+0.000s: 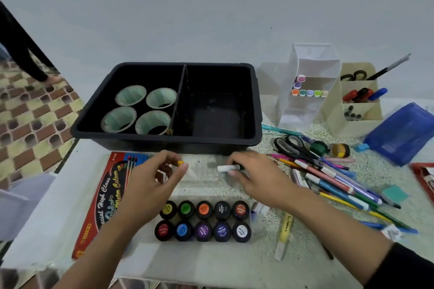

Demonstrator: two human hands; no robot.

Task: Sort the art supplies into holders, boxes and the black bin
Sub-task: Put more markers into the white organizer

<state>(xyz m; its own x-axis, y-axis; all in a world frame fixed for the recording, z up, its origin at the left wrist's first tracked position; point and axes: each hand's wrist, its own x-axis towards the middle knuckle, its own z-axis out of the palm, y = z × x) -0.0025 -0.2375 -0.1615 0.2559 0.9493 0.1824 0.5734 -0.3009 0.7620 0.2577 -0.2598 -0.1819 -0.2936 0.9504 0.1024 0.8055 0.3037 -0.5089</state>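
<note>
Hands: left (150,178) pinches small yellow piece (180,163); right (253,176) grips white stick (226,168), fingers curled.

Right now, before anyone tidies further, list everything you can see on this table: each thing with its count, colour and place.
black bin: one, black, back centre, two compartments
cups: four, pale green inside, bin's left compartment
paint jars: ten, black with coloured lid labels, two rows at front
paint box: one, red, flat at front left
scissors: two pairs, black; one right of the bin, one in the beige holder
clear holder: one, translucent white, back right, coloured marker caps inside
beige holder: one, beige, right of the clear holder
blue box: one, blue, far right
pens and pencils: many, mixed colours, loose pile at right
left hand: pinches a small yellow piece
right hand: grips a white stick
</note>
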